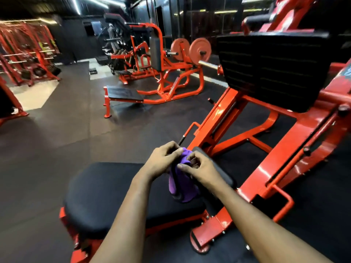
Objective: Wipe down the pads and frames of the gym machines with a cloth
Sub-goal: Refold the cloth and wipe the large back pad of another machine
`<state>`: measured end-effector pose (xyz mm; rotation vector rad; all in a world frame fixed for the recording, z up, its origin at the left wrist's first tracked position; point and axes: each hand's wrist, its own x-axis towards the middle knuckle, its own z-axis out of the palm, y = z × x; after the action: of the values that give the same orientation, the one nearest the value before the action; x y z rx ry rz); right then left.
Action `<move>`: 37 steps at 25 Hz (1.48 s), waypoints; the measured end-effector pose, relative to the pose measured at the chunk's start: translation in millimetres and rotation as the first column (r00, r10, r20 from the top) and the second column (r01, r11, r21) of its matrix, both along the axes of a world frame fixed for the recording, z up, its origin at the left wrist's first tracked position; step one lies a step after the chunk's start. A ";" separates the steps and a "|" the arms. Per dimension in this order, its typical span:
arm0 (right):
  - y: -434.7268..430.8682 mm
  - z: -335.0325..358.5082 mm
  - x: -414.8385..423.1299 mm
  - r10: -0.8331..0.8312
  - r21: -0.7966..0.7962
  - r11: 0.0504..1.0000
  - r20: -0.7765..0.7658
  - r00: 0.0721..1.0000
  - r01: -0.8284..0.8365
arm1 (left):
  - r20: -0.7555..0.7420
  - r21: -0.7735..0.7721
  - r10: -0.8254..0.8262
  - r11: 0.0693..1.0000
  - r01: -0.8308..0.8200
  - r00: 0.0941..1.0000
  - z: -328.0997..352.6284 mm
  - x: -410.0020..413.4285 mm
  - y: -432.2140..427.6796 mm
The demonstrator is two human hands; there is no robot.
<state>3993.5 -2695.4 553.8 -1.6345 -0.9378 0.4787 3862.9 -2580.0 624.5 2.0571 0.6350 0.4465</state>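
A purple cloth hangs bunched between my two hands, above the black back pad of an orange leg-press machine. My left hand grips the cloth's top from the left, fingers curled. My right hand pinches the cloth from the right, thumb and fingers bent round a fold. A narrower black side pad runs just beyond my right hand. The machine's orange frame rises to the right toward a large black foot plate.
Another orange machine with red weight plates stands further back, with a low black platform in front of it. Orange racks line the far left. Dark rubber floor spreads to the left of the pad.
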 end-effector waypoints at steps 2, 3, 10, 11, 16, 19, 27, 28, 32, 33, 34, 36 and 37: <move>-26.1 74.4 -35.2 -0.039 -0.055 0.998 0.046 0.998 0.041 | 0.025 0.056 0.080 0.995 -0.081 0.996 60.2 -31.2 -32.1; -41.9 106.3 -52.2 -0.043 -0.082 0.995 0.084 0.995 0.050 | 0.044 0.099 0.108 0.989 -0.112 0.993 85.0 -47.4 -49.3; -134.3 210.0 -123.4 -0.026 -0.167 0.983 0.301 0.953 0.080 | 0.087 0.218 0.394 0.889 -0.403 0.915 169.6 -199.3 -121.9; -146.1 219.0 -130.6 -0.057 -0.158 0.981 0.324 0.944 0.114 | 0.095 0.219 0.466 0.852 -0.475 0.880 175.1 -227.0 -127.6; -174.1 249.1 -174.7 -0.316 -0.042 0.941 0.247 0.916 0.336 | 0.179 0.202 0.701 0.661 -0.723 0.691 208.2 -335.6 -150.1; -164.0 270.3 -222.0 -0.364 0.068 0.931 0.209 0.908 0.358 | 0.287 0.179 0.716 0.612 -0.770 0.636 230.2 -379.3 -157.0; -70.2 329.6 -379.3 -0.336 0.349 0.875 -0.064 0.940 0.336 | 0.656 0.115 0.641 0.437 -0.892 0.399 291.5 -502.7 -119.4; -54.3 335.3 -399.2 -0.322 0.363 0.872 -0.084 0.943 0.330 | 0.681 0.119 0.630 0.408 -0.905 0.374 299.1 -523.0 -109.4; 1.2 341.0 -450.5 -0.128 0.179 0.973 -0.111 0.985 0.147 | 0.528 0.172 0.736 0.396 -0.902 0.423 301.1 -597.2 -58.3; 14.4 338.5 -461.1 -0.077 0.129 0.987 -0.113 0.991 0.092 | 0.472 0.181 0.762 0.409 -0.895 0.443 297.7 -615.9 -47.8; 26.4 336.3 -472.6 -0.032 0.091 0.995 -0.110 0.993 0.042 | 0.433 0.185 0.777 0.419 -0.889 0.456 294.1 -633.6 -38.2; 51.4 331.4 -496.4 0.030 0.042 0.999 -0.088 0.996 -0.027 | 0.390 0.176 0.789 0.442 -0.880 0.474 287.7 -664.7 -20.8; 64.4 329.2 -507.7 0.054 0.028 0.998 -0.077 0.996 -0.052 | 0.370 0.169 0.795 0.452 -0.876 0.481 285.3 -678.1 -13.0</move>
<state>3485.8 -2631.0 882.9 -1.5593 -0.9275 0.5608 3184.8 -2593.0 909.8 1.7821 1.5371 1.4703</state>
